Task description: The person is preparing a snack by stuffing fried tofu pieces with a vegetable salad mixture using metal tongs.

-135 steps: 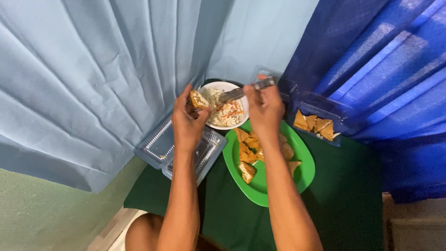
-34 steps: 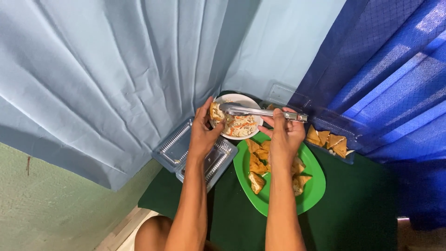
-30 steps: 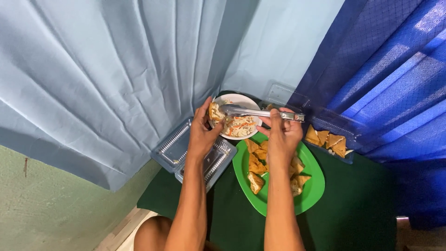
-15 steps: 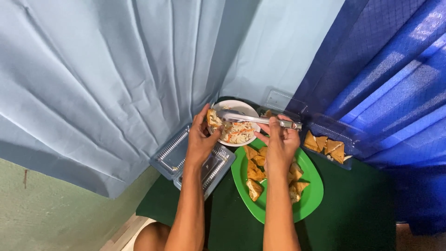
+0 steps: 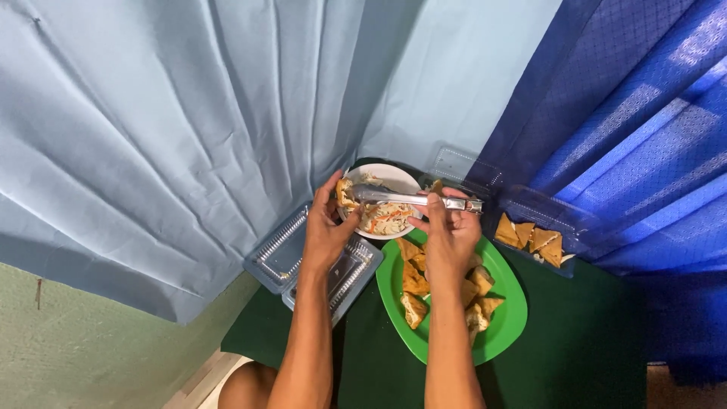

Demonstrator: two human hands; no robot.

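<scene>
Clear plastic clamshell pkg [image 5: 314,261], empty, open, ribbed, at table's left edge under left wrist. 2nd clear container [image 5: 534,227] far right w/ fried triangles inside. No labels, signs, screens.

Two bare forearms reaching forward side by side, left hand [image 5: 327,227] raised with fingers curled and pinched at the tips, right hand [image 5: 448,236] just beside it, fingers closed in a grip, knuckles up

Curtains [image 5: 189,113] close behind white bowl [image 5: 397,178]
</scene>
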